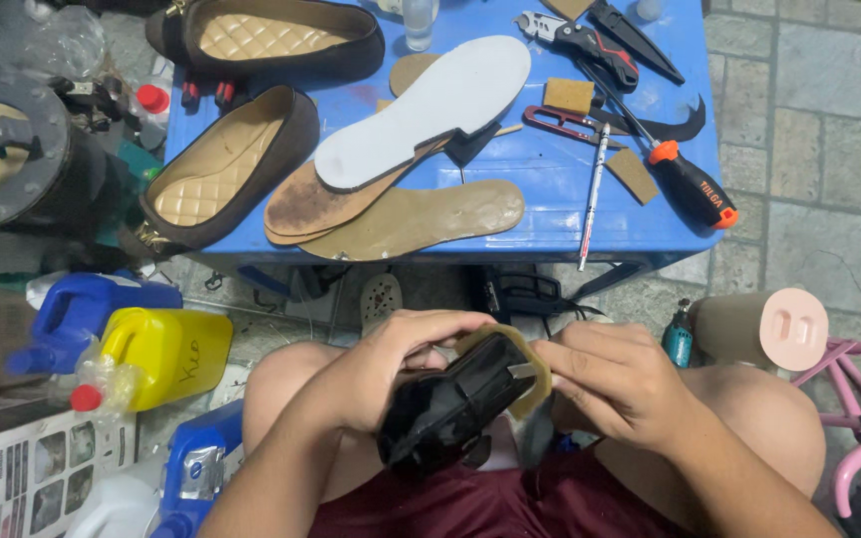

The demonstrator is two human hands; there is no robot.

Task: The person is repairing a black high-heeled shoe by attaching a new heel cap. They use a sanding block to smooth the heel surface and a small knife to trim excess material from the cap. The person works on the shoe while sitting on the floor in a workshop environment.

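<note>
Black shoe [455, 403] braced over lap, lower centre: left hand [391, 374] clamped around it for steadiness; right hand [615, 379] pinching tan sole edge [530, 384], pressing.

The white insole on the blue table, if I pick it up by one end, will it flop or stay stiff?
The white insole looks thin and flat, so it would probably bend somewhat and feel light. It rests on the brown insole and overhangs it, so a push would likely slide it off easily. It seems unlikely to roll.

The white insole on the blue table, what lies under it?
Under the white insole lie a stained brown insole and a small black piece; a tan insole lies lowest. Their covered parts cannot be seen.
</note>
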